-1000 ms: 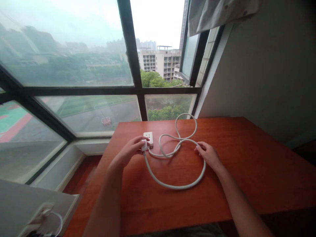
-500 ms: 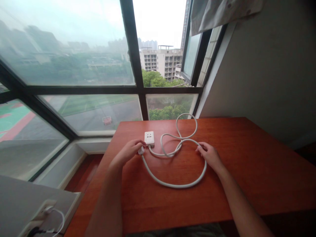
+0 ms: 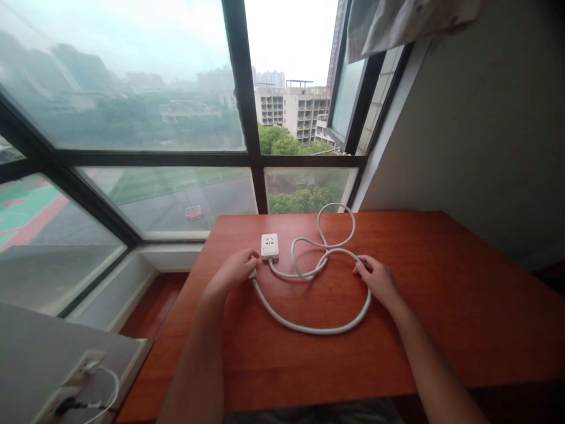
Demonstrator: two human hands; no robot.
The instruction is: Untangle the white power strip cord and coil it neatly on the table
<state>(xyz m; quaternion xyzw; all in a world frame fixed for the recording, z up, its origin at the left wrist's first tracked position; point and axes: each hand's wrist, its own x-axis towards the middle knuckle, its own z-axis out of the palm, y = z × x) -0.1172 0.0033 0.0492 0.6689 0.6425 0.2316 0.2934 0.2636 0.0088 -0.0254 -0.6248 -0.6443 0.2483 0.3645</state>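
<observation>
A white extension cord (image 3: 318,331) lies in loops on the wooden table. Its socket box (image 3: 270,246) rests flat, with the outlet face up. My left hand (image 3: 238,270) is closed around the white plug (image 3: 253,274) at the cord's near end, just left of the socket box; the fingers hide most of the plug. On the right, my right hand (image 3: 376,278) pinches the cord between thumb and fingers where it bends round the right side of the near loop. Between the hands, the cord curves toward me, and further loops lie behind it.
The reddish-brown table (image 3: 441,306) stands against a dark-framed window (image 3: 176,158). At the lower left, a wall outlet (image 3: 83,368) carries a plugged-in white cable and a black plug. A grey curtain (image 3: 406,26) hangs at the upper right.
My left hand has shifted slightly left, away from the socket box, with the plug. My right hand keeps its grip on the cord. The view has shifted a little.
</observation>
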